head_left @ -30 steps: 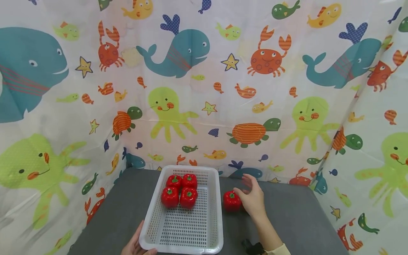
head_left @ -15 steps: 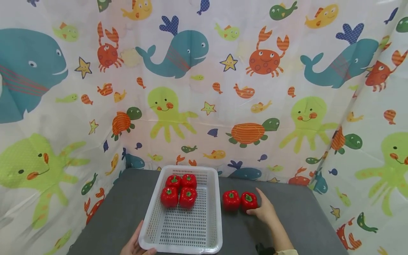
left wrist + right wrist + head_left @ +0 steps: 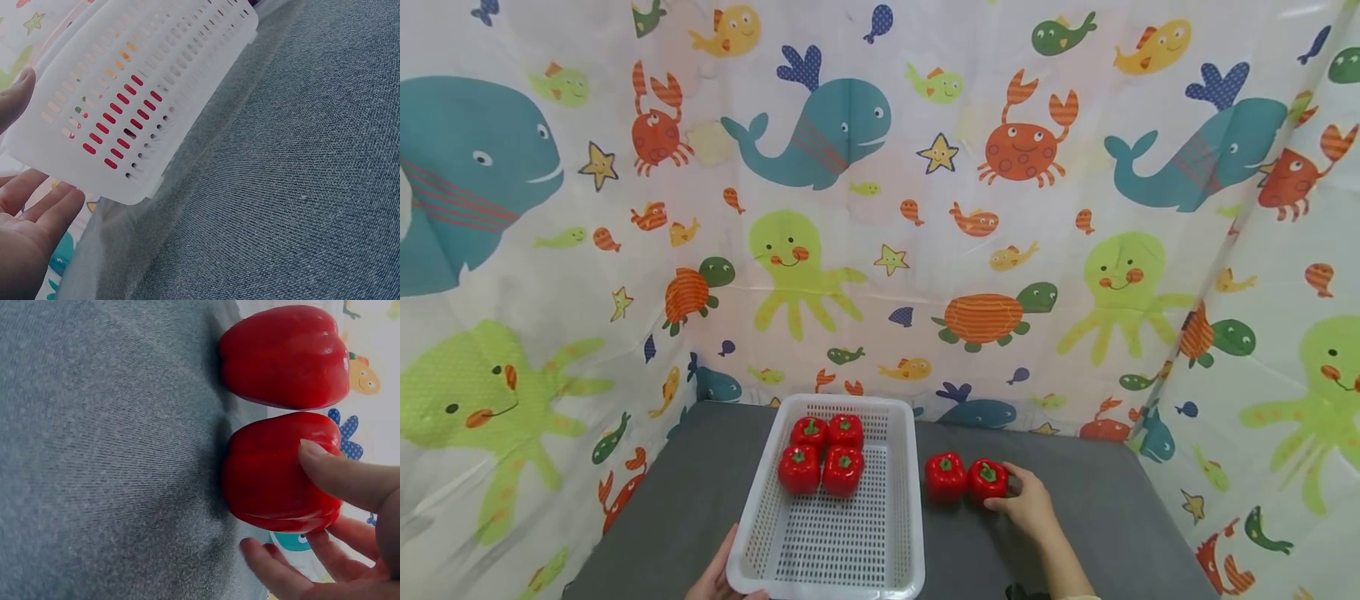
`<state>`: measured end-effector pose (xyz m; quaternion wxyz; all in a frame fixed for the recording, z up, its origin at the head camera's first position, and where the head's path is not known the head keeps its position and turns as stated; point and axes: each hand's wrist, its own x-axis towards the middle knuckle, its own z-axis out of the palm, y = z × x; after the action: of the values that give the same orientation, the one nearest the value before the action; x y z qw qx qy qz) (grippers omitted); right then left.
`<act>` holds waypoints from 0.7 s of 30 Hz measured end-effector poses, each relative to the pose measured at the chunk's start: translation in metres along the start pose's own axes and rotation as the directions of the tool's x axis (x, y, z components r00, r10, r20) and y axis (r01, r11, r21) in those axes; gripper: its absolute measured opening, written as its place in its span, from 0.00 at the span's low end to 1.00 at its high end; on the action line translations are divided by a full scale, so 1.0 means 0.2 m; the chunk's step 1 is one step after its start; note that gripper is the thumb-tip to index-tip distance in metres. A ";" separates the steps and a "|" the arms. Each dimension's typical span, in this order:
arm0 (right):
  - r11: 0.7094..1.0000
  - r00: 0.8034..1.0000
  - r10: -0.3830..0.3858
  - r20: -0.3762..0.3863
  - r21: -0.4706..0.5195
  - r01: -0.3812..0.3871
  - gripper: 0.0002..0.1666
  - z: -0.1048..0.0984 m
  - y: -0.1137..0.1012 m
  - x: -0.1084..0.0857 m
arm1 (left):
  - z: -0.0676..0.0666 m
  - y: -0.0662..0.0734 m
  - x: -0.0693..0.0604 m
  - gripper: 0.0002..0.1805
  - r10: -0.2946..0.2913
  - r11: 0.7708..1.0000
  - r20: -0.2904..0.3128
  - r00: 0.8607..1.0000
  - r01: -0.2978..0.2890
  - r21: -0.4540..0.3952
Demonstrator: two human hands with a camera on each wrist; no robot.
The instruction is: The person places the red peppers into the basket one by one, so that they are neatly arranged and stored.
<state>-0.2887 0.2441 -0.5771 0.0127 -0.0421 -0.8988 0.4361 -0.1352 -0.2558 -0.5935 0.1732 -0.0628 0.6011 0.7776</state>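
Two red bell peppers stand side by side on the grey tabletop, right of the basket. My right hand [image 3: 1030, 502] pinches the right-hand bell pepper [image 3: 987, 481]. In the right wrist view its thumb lies on the near face of that pepper [image 3: 269, 475], with a finger against the side. The other bell pepper [image 3: 945, 477] stands just left of it. Several more red bell peppers [image 3: 799, 470] sit grouped at the back left inside the white plastic basket [image 3: 917, 533]. At its front left corner, my left hand [image 3: 718, 575] rests with relaxed fingers [image 3: 59, 215] against the basket wall [image 3: 69, 156].
The grey cloth-covered table [image 3: 1097, 525] reaches past the basket on both sides. A white curtain [image 3: 850, 358] printed with sea animals hangs behind it and along both sides. A dark strap [image 3: 1022, 592] shows near my right wrist.
My right hand moved right from above the peppers, then closed in on the right-hand one, which was hidden behind the hand at first. My left hand and the basket stay in place.
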 end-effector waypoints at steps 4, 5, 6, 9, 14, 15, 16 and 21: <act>1.000 1.000 0.011 -0.019 -0.011 -0.012 0.49 0.00 0.00 0.00 | 0.02 0.01 -0.02 0.64 0.023 0.999 -0.025 0.999 -0.022 0.031; 1.000 1.000 0.020 -0.023 -0.004 -0.020 0.49 -0.01 0.00 -0.01 | 0.03 0.01 -0.02 0.64 0.032 0.999 -0.026 0.999 -0.031 0.037; 1.000 0.999 0.026 -0.027 -0.003 -0.026 0.49 -0.01 0.00 -0.02 | 0.03 0.01 -0.02 0.63 0.038 0.998 -0.026 0.999 -0.037 0.043; 0.999 0.998 0.052 -0.043 0.011 -0.052 0.49 -0.02 -0.01 -0.04 | 0.04 0.01 -0.03 0.63 0.046 0.998 -0.025 0.999 -0.044 0.051; 0.997 0.995 0.065 -0.072 0.052 -0.061 0.48 -0.05 -0.07 -0.07 | 0.04 0.01 -0.04 0.64 0.069 0.996 -0.013 0.998 -0.068 0.051; 0.997 0.995 0.062 -0.077 0.060 -0.057 0.48 -0.06 -0.08 -0.07 | 0.04 0.00 -0.04 0.64 0.074 0.996 -0.015 0.997 -0.073 0.052; 0.996 0.995 0.057 -0.080 0.066 -0.051 0.48 -0.07 -0.10 -0.08 | 0.04 0.00 -0.04 0.65 0.078 0.996 -0.016 0.997 -0.077 0.052; 0.997 0.995 0.022 -0.098 0.071 -0.015 0.49 -0.12 -0.23 -0.12 | 0.03 0.00 -0.04 0.64 0.077 0.996 -0.014 0.997 -0.076 0.044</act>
<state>-0.2670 0.2332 -0.5261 0.0546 -0.0713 -0.8808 0.4649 -0.1266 -0.2512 -0.5899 0.1398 -0.0420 0.6212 0.7700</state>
